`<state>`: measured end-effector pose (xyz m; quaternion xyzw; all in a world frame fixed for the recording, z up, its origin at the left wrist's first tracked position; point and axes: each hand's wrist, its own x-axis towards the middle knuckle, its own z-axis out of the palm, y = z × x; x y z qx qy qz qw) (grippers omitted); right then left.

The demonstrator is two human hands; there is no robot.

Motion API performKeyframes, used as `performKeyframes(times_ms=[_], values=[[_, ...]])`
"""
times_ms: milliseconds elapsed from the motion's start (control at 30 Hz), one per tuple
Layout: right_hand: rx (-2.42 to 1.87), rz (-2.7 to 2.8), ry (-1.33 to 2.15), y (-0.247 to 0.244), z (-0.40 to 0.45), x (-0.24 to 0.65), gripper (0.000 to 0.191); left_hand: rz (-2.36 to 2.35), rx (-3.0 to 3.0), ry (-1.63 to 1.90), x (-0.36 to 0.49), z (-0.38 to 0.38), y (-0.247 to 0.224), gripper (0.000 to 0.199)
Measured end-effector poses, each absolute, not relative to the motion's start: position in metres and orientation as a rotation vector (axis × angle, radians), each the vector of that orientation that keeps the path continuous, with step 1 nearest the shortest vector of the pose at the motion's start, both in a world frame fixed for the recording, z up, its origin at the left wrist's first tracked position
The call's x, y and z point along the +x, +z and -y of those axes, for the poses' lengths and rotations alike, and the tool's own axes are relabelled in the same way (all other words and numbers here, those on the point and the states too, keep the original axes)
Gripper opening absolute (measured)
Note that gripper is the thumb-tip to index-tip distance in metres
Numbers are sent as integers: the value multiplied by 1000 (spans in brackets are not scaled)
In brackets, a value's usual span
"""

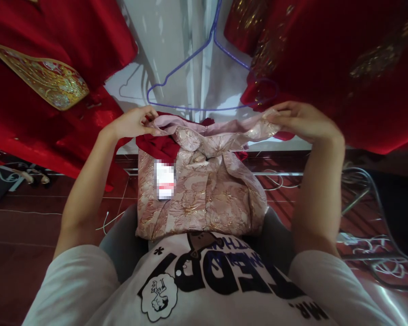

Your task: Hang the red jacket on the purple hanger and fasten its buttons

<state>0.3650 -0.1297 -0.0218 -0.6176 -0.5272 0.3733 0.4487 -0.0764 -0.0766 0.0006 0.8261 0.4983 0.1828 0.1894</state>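
Observation:
A pink brocade dress [190, 190] with gold floral threads lies across my lap. Its top edge, with shaped cups and pale pink lining, is stretched between my hands. My left hand [136, 122] pinches the left end of that edge. At the other end, the fingers of my right hand [297, 118] are closed on the cloth. Dark red fabric [161, 148] hangs by my left hand, and a white tag [165, 180], blurred out, dangles below it over the brocade.
Just beyond my hands hangs a purple hanger [190, 108] with nothing on it. Red garments with gold embroidery hang at left [98, 27] and right [326, 90]. Cables [387, 267] and a metal-framed chair [370, 181] are on the right, over a red tiled floor [27, 226].

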Motion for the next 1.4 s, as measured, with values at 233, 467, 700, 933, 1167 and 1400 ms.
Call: performKeyframes(times_ms=[233, 467, 700, 933, 1167, 1400], values=[[-1304, 1545, 355, -17, 136, 355, 5, -1143, 2992, 615, -20, 70, -3, 22], [-1476, 1514, -187, -30, 118, 381, 14, -828, 2899, 542, 32, 48, -46, 26], [-1680, 1433, -160, -36, 117, 408, 9, -808, 2825, 615, 24, 51, -51, 27], [-1746, 1385, -192, -38, 116, 405, 11, -793, 2793, 622, 23, 55, -48, 29], [-1567, 1395, -242, -31, 114, 385, 16, -795, 2807, 614, 23, 57, -49, 31], [-1607, 1417, -291, -30, 120, 388, 16, -807, 2802, 613, 21, 55, -50, 34]])
